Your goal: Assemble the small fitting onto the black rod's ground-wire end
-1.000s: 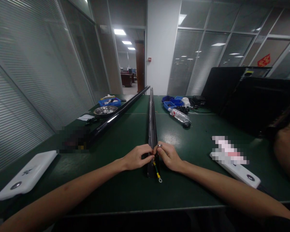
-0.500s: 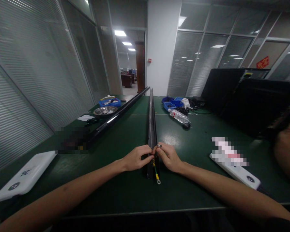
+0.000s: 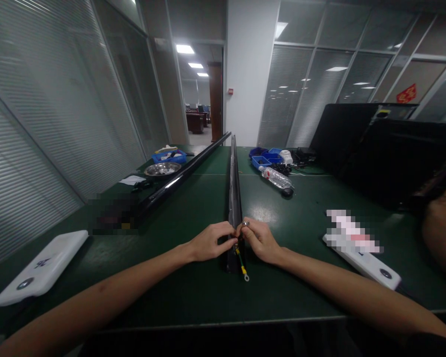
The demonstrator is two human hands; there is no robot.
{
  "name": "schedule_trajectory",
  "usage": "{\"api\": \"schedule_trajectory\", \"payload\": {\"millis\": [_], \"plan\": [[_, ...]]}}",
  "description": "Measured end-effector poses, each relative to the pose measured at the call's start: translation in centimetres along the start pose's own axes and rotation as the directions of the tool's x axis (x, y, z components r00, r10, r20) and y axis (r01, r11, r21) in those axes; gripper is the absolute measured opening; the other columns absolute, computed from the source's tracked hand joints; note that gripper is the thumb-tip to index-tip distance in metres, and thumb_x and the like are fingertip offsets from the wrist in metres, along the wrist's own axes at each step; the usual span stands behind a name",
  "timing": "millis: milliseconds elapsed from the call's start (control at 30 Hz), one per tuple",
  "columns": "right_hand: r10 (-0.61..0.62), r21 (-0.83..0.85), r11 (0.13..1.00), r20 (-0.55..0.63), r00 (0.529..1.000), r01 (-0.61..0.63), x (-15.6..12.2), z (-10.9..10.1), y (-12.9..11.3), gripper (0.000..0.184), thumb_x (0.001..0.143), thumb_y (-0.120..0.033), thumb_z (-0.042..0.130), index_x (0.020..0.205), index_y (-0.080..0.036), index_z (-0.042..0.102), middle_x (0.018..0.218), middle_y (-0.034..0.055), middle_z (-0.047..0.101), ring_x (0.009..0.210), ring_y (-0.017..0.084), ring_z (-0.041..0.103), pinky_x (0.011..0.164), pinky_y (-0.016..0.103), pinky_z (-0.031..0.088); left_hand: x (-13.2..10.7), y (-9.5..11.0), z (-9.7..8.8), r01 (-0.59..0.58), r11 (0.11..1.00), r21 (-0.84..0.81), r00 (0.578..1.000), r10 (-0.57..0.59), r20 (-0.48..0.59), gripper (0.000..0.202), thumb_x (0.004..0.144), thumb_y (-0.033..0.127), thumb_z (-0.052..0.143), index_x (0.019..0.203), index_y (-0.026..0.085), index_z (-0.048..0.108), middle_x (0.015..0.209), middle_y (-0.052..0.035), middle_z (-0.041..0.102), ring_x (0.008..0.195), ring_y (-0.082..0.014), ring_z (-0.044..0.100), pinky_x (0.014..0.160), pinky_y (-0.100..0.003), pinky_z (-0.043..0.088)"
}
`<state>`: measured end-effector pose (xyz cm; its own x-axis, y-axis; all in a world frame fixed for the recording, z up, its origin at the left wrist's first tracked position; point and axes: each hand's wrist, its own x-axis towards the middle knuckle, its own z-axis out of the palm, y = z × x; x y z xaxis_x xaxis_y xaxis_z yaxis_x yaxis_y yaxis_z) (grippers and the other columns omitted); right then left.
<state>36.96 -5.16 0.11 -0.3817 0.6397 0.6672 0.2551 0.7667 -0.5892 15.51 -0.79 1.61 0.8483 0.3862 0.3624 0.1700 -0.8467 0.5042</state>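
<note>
Barely a twitch since a second ago; the left hand [image 3: 208,243] stays pinched on the near end of the black rail [image 3: 233,198], the right hand [image 3: 260,240] grips a small silver fastener [image 3: 246,224] on top of it; only the yellow-green wire [image 3: 241,265] just below the fingers has swung slightly, so the fiddling holds at the same spot. Far beyond the fingers on the desk [image 3: 193,292] sit blue bins [image 3: 262,159] and a steel bowl [image 3: 162,169]; contents too small to tell.

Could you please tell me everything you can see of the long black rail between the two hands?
The rail is long, narrow and glossy black. It lies on the green table, running straight away from the person. Close to its near end the left hand grips its side and the right hand pinches a small silver part on top. A yellow-green wire with a ring end trails from that end.
</note>
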Motion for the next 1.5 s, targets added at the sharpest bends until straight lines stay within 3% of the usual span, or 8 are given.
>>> {"api": "schedule_trajectory", "payload": {"millis": [1500], "plan": [[0.012, -0.01, 1.0, -0.002, 1.0, -0.012, -0.02, 0.11, 0.1, 0.038, 0.109, -0.038, 0.037, 0.09, -0.019, 0.064, 0.082, 0.0036, 0.061, 0.07, 0.016, 0.057, 0.07, 0.028, 0.048, -0.02, -0.19, 0.15, 0.002, 1.0, -0.007, 1.0, -0.003, -0.007, 0.017, 0.102, 0.028, 0.049, 0.098, 0.015, 0.06, 0.096, -0.0066, 0.064, 0.092, -0.0196, 0.06, 0.087, -0.032, 0.048]]}}
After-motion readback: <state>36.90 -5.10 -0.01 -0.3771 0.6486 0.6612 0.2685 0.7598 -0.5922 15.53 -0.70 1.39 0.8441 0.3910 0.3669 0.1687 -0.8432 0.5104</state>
